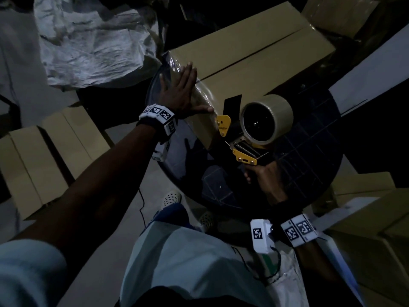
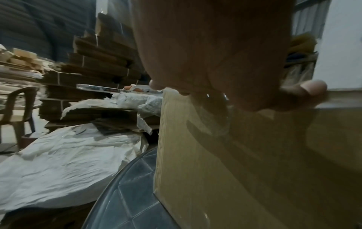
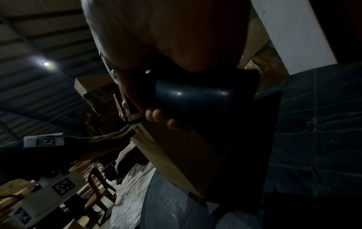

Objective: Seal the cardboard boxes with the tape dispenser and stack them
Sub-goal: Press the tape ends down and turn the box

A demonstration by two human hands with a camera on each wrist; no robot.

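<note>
A closed brown cardboard box (image 1: pixel 254 54) lies on a dark round table (image 1: pixel 309 151), its top seam running away from me. Clear tape (image 1: pixel 200 94) wraps the box's near left end. My left hand (image 1: pixel 179 89) lies flat with straight fingers on that taped end, the thumb (image 1: pixel 203 109) spread along the edge; the left wrist view shows the palm (image 2: pixel 215 54) over the box (image 2: pixel 254 155). My right hand (image 1: pixel 265 178) grips the dark handle (image 3: pixel 192 96) of a yellow tape dispenser (image 1: pixel 243 149) with a clear tape roll (image 1: pixel 267 119), held close to the box's near edge.
Several flat and folded cardboard boxes (image 1: pixel 44 156) lie on the floor at left, more boxes (image 1: pixel 365 229) at right. Crumpled white sheeting (image 1: pixel 88 45) is heaped behind the table. A plastic chair (image 2: pixel 17 105) and stacked cardboard (image 2: pixel 98 62) stand further back.
</note>
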